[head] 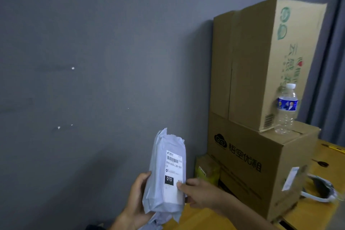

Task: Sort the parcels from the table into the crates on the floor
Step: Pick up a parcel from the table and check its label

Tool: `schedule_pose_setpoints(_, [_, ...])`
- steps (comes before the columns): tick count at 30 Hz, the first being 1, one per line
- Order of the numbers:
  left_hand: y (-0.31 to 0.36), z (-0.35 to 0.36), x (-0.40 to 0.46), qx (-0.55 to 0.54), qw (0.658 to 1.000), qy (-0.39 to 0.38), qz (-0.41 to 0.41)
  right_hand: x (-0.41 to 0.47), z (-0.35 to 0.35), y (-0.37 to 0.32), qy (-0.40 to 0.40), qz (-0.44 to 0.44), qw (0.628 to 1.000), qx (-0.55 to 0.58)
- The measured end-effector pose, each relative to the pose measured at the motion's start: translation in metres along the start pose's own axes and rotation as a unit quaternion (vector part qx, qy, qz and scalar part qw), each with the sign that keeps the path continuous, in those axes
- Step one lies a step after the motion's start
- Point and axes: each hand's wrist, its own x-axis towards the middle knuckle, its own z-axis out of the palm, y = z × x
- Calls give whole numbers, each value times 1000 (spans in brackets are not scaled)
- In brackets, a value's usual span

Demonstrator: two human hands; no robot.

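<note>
A parcel wrapped in pale grey plastic stands upright in front of me, its white shipping label with a barcode and a black "010" square facing me. My left hand grips its lower left side from behind. My right hand holds its right edge, thumb pressed on the label's lower corner. The parcel is lifted above the near left end of the wooden table. No crates are in view.
A large cardboard box sits on the table with a taller carton stacked on it and a water bottle beside that. A yellow-green packet lies by the box. A white-edged dark object rests at right. Grey wall behind.
</note>
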Motion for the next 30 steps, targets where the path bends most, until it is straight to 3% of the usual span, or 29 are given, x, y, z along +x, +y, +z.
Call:
schedule_pose_setpoints(10, [-1,44,0,12,999,-12,50,-28,-19,-16,53,-128,979,151])
schedule_pose_setpoints(13, [5,47,2,103,989,37,97,-34,-28,-20,61,-158,971,169])
schedule_pose_setpoints(17, [17,45,4,246,945,109,187,-38,-35,-26,106,-186,963,166])
schedule_pose_setpoints(21, [29,43,-2,315,917,73,236,-40,-35,-33,137,-203,955,169])
schedule_pose_setpoints(30, [45,31,-5,273,924,77,255,-42,-27,-48,85,-224,961,141])
